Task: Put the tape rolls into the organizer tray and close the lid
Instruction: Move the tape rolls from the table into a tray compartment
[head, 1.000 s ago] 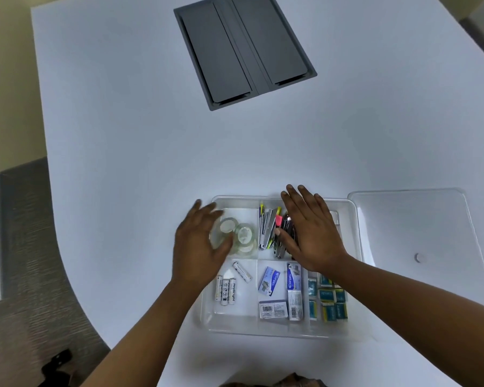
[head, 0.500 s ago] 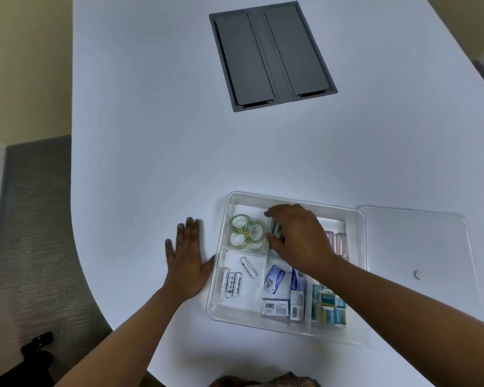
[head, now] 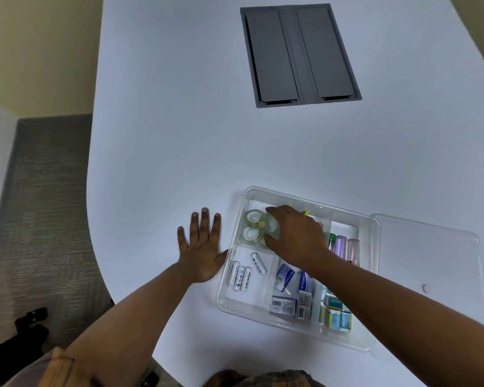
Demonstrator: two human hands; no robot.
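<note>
The clear organizer tray [head: 288,194] sits open near the table's front edge. Three clear tape rolls lie in its far-left compartment: one at the back [head: 253,217], one in front of it [head: 251,234], and a third [head: 272,227] between the thumb and fingers of my right hand [head: 296,236]. That hand reaches across the tray and hides part of the pen compartment. My left hand [head: 203,247] lies flat and spread on the table, its edge against the tray's left wall. The clear lid [head: 430,258] lies flat on the table to the right of the tray.
Other compartments hold batteries [head: 242,277], small boxes [head: 284,303], blue and yellow packets [head: 337,314], and coloured markers [head: 344,245]. A grey cable hatch [head: 299,54] is set into the table further back. The table's curved edge runs close on the left.
My right hand has moved left from the pen compartment onto a tape roll. My left hand left the tray a second ago and now rests on the table.
</note>
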